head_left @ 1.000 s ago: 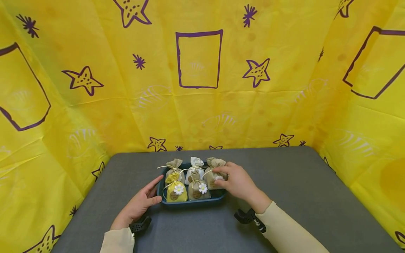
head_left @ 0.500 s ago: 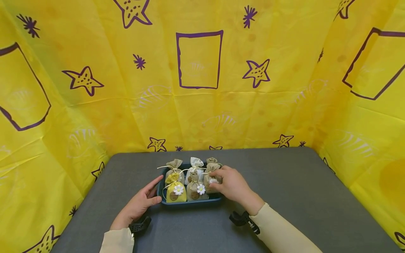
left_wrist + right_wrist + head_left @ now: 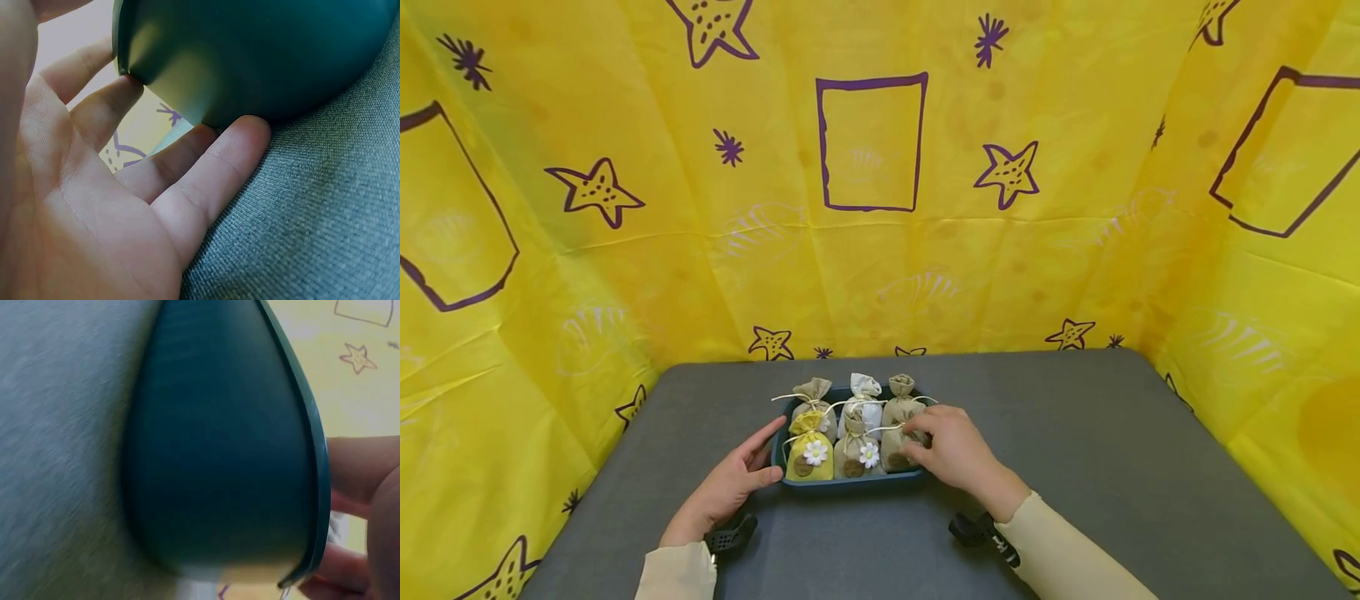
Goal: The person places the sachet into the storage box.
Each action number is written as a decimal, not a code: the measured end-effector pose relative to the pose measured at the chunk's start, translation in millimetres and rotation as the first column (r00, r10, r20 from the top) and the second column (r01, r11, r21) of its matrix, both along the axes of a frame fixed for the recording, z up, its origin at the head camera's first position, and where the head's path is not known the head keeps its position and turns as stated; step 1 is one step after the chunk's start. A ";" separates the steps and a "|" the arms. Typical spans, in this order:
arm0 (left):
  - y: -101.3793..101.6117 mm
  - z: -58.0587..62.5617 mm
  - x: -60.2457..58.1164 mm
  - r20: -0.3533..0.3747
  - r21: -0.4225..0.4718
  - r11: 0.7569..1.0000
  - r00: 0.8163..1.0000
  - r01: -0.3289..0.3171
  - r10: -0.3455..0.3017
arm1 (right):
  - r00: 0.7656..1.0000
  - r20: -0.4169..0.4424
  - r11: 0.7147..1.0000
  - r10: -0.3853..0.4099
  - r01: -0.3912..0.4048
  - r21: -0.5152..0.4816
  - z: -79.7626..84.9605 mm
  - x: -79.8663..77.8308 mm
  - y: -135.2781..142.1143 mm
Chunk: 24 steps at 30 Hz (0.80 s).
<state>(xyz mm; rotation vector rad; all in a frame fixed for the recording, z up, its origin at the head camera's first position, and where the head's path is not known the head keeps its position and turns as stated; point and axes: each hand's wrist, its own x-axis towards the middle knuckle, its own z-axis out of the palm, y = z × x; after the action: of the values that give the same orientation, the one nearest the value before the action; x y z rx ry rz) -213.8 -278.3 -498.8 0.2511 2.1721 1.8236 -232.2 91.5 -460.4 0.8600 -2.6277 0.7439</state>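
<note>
A dark teal tray [image 3: 850, 484] holds several small drawstring sachets in two rows. My right hand [image 3: 962, 454] reaches over its right end and pinches a beige sachet [image 3: 892, 451] in the front right spot; the fingers cover part of it. Left of that sachet sit another beige sachet [image 3: 852, 462] with a white flower and a yellow sachet [image 3: 816, 469]. Against the tray's left end rests my left hand [image 3: 730, 485], fingers extended. The left wrist view has its fingertips touching the tray wall [image 3: 269, 56]. In the right wrist view the tray wall [image 3: 219, 437] hides most of the hand's work.
Along the tray's back row stand a beige sachet [image 3: 812, 390], a white sachet [image 3: 865, 387] and another beige sachet [image 3: 901, 386]. A grey table [image 3: 1075, 467] lies beneath. Yellow printed cloth [image 3: 955, 242] walls it at the back and sides.
The right hand has brought its beige sachet forward into the front right spot, uncovering the back right sachet. The front sachets have shifted slightly left. The left hand stays put.
</note>
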 end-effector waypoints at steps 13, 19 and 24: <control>-8.8 -4.5 3.5 -0.015 -0.005 1.000 1.000 0.028 -0.028 | 0.985 0.133 0.962 -0.112 0.141 -0.233 -16.8 6.3 37.1; -6.2 -4.3 5.3 -0.004 -0.050 0.998 1.000 0.031 -0.031 | 0.964 0.144 0.938 -0.223 0.252 -0.239 -14.4 3.3 43.2; -3.4 6.1 11.7 -0.045 -0.192 0.981 0.998 0.034 -0.043 | 0.945 0.101 0.922 -0.309 0.324 -0.210 -6.7 2.5 45.7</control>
<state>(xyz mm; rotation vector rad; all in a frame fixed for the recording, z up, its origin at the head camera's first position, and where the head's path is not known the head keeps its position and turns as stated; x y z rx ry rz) -202.2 -281.7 -492.7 0.2959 2.3393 1.5906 -229.7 137.2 -467.0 0.3399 -2.5824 0.9655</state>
